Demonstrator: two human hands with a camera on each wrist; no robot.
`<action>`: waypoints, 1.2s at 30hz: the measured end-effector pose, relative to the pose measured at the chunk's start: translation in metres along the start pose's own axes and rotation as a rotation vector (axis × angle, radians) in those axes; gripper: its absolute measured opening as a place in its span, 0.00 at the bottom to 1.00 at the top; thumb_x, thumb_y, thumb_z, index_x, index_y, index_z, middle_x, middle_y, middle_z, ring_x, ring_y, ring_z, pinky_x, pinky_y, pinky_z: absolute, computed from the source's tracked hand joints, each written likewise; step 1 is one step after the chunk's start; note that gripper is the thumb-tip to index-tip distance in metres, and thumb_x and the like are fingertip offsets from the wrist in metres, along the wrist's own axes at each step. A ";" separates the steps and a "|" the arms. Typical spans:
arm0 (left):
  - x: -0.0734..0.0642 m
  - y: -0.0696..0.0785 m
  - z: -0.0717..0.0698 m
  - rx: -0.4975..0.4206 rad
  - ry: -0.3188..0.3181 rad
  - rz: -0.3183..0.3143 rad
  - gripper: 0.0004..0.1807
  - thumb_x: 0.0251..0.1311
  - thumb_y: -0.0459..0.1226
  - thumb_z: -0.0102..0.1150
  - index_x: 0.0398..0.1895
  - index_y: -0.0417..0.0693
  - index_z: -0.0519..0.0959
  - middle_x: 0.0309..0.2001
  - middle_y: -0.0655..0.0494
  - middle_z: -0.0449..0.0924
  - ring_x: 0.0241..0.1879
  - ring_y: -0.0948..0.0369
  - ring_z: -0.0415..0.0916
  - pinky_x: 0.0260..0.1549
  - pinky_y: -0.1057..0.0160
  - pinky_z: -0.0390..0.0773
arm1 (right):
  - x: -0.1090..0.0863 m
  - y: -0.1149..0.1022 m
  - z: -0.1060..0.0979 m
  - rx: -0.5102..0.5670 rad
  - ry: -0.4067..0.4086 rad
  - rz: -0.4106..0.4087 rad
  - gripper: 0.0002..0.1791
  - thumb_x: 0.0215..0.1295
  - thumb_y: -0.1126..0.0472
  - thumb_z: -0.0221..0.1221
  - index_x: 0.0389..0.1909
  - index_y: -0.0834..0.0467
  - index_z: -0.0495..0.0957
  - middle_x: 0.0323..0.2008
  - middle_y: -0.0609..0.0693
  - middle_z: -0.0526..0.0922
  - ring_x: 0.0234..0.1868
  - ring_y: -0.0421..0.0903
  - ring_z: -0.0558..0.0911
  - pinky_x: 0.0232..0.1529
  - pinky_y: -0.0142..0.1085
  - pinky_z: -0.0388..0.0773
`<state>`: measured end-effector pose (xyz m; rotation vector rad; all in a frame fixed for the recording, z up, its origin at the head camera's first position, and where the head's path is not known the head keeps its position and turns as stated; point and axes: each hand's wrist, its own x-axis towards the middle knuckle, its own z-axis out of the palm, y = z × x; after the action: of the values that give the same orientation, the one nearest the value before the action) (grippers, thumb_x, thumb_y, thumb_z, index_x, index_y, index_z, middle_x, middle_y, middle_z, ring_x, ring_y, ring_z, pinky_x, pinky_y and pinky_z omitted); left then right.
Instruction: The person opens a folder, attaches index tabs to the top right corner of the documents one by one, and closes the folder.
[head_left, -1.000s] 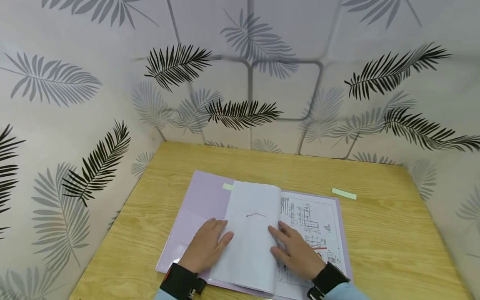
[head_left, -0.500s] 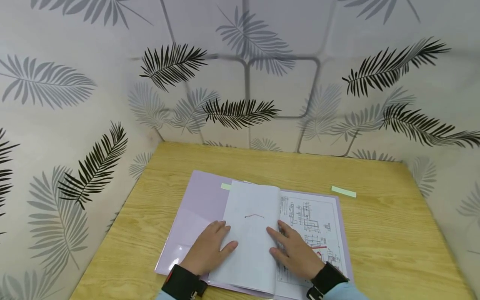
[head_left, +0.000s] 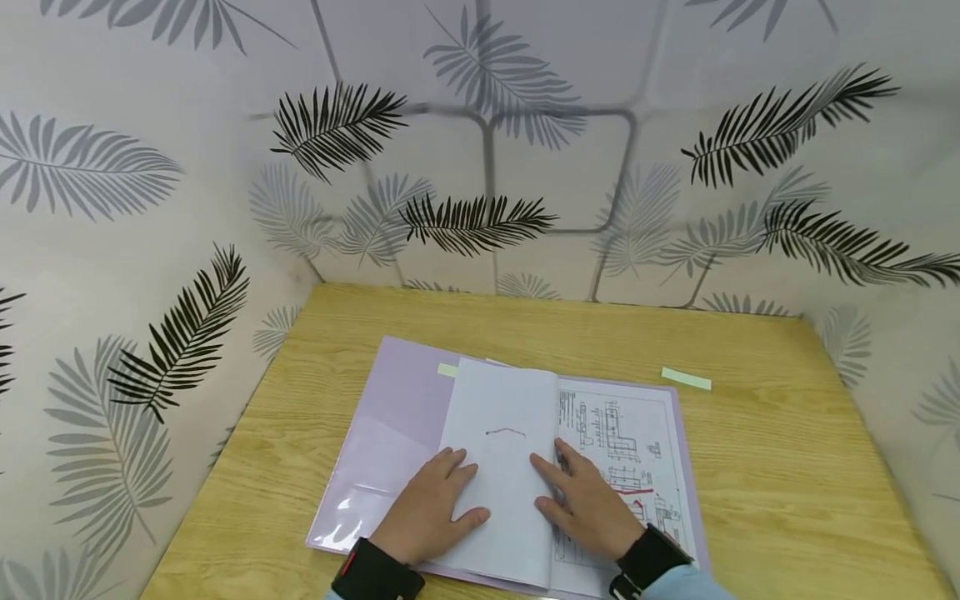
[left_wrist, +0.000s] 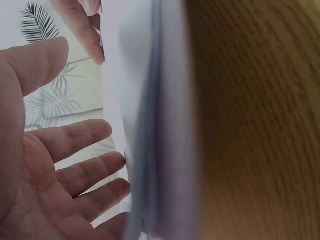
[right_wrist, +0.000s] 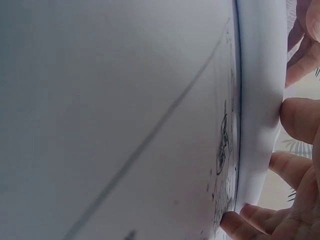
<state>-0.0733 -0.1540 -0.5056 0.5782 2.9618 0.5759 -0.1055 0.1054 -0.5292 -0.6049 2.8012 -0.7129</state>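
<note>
Zero grip: your outspread left hand on white sheet in open purple folder, your outspread right hand at sheet's right edge. Uneven pressure could skew sheet or crease drawing alongside; left wrist view too blurred to separate layers.

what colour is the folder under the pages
Pale purple; the head view shows the folder best.
</note>
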 end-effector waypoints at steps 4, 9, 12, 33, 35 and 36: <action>-0.001 0.002 -0.002 0.006 -0.007 0.008 0.34 0.61 0.57 0.56 0.62 0.43 0.73 0.66 0.44 0.66 0.68 0.47 0.58 0.64 0.49 0.61 | -0.001 0.000 0.001 -0.013 0.017 -0.005 0.31 0.64 0.43 0.59 0.68 0.42 0.67 0.73 0.55 0.55 0.70 0.58 0.60 0.63 0.53 0.63; -0.001 0.004 -0.003 0.008 -0.007 0.015 0.33 0.61 0.57 0.57 0.61 0.42 0.73 0.65 0.43 0.67 0.68 0.46 0.59 0.63 0.49 0.62 | -0.002 0.001 0.001 -0.003 0.016 -0.005 0.31 0.64 0.44 0.59 0.69 0.42 0.67 0.73 0.55 0.55 0.70 0.58 0.60 0.63 0.53 0.64; -0.002 0.005 -0.005 0.009 -0.009 0.012 0.33 0.61 0.56 0.57 0.61 0.43 0.73 0.65 0.44 0.68 0.67 0.46 0.60 0.62 0.48 0.63 | -0.002 0.000 0.000 0.010 -0.001 0.005 0.32 0.64 0.43 0.59 0.69 0.41 0.66 0.73 0.54 0.55 0.70 0.58 0.59 0.63 0.53 0.64; -0.003 0.007 -0.005 0.014 -0.024 0.015 0.32 0.62 0.56 0.57 0.62 0.44 0.73 0.63 0.44 0.69 0.66 0.46 0.62 0.62 0.48 0.63 | -0.004 0.019 -0.033 0.146 0.000 -0.043 0.28 0.71 0.47 0.53 0.69 0.49 0.66 0.71 0.55 0.59 0.69 0.59 0.60 0.62 0.58 0.62; -0.005 0.010 -0.006 0.017 -0.019 0.021 0.32 0.62 0.55 0.57 0.62 0.44 0.73 0.63 0.44 0.69 0.66 0.47 0.62 0.62 0.48 0.63 | -0.001 0.032 -0.046 0.132 0.031 -0.036 0.28 0.72 0.48 0.52 0.69 0.52 0.66 0.70 0.57 0.61 0.69 0.60 0.62 0.62 0.59 0.62; -0.005 0.012 -0.007 0.015 -0.015 0.027 0.32 0.62 0.55 0.57 0.62 0.44 0.72 0.63 0.44 0.69 0.66 0.47 0.63 0.62 0.48 0.63 | 0.001 0.040 -0.053 0.135 0.046 -0.020 0.28 0.72 0.48 0.52 0.69 0.54 0.66 0.69 0.57 0.63 0.68 0.60 0.62 0.61 0.59 0.62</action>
<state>-0.0652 -0.1484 -0.4947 0.6212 2.9511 0.5497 -0.1344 0.1590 -0.5024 -0.6000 2.7629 -0.9224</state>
